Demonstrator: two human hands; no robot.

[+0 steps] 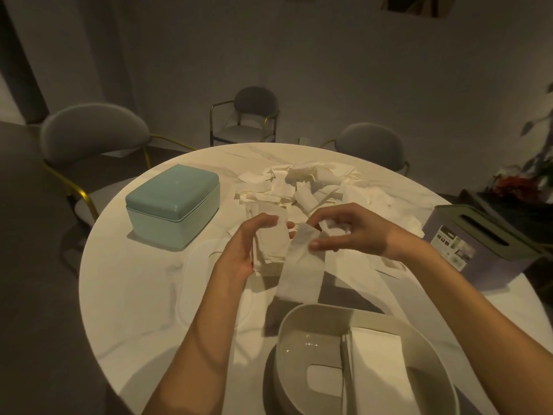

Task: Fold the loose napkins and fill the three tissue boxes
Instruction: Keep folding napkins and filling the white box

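Fingers of the left hand point(244, 250) curled round a folded napkin stack point(270, 245) — the right hand point(350, 230) pinched a hanging napkin strip point(302, 271) — above the open beige box point(311, 351).

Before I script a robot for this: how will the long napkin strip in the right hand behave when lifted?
Likely floppy: the napkin strip hangs limp below the right hand, whose fingers pinch its top. Probably very light, since that pinch alone carries it. It looks thin, so it may crease or tear if tugged.

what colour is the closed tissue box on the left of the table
Pale teal, a soft blue-green; the closed tissue box shows plainly in the head view.
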